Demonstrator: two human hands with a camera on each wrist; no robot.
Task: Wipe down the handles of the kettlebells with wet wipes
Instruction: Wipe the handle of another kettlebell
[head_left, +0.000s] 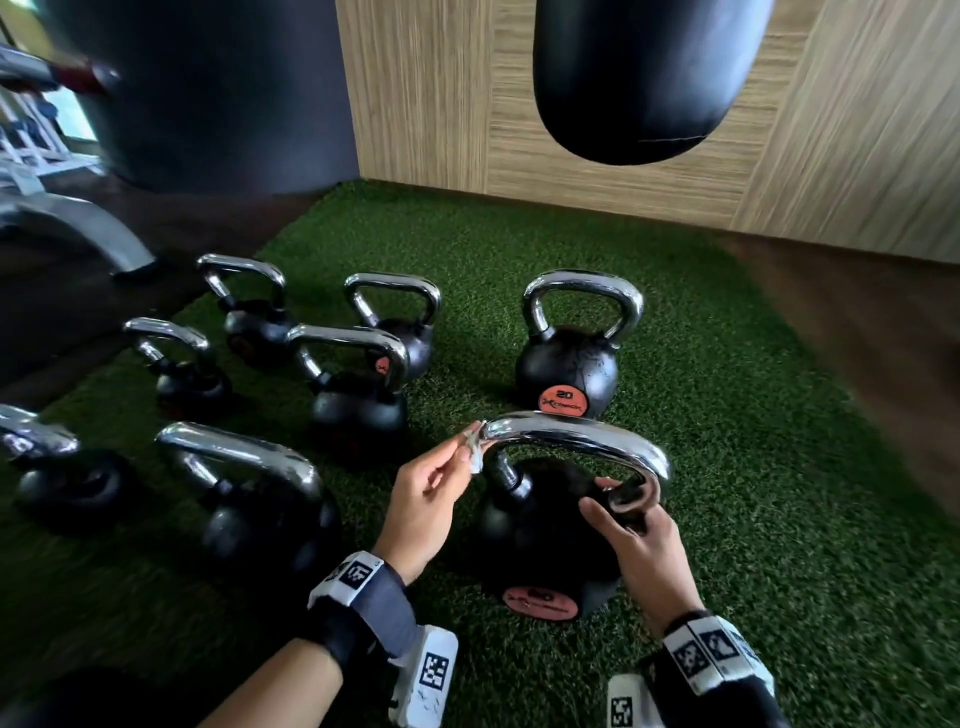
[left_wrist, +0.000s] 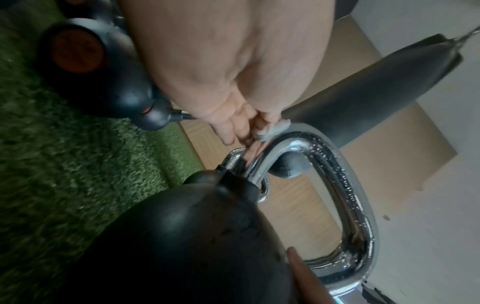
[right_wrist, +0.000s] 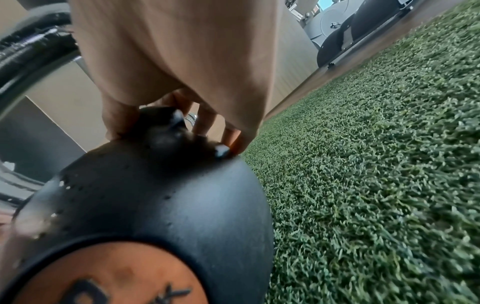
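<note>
A big black kettlebell (head_left: 540, 540) with a chrome handle (head_left: 582, 436) and an orange label stands on the green turf right in front of me. My left hand (head_left: 441, 478) pinches a small crumpled wet wipe (head_left: 474, 449) against the handle's left bend; the wipe (left_wrist: 272, 128) shows grey-white at my fingertips in the left wrist view, and the handle (left_wrist: 345, 185) is beaded with droplets. My right hand (head_left: 631, 512) grips the foot of the handle's right leg, fingers curled round it where it joins the ball (right_wrist: 161, 191).
Several more chrome-handled kettlebells stand on the turf (head_left: 753, 467) to the left and behind, one marked 20 (head_left: 569, 371). A black punching bag (head_left: 649, 78) hangs above, in front of a wood-panelled wall (head_left: 415, 104). Dark floor borders the turf at right.
</note>
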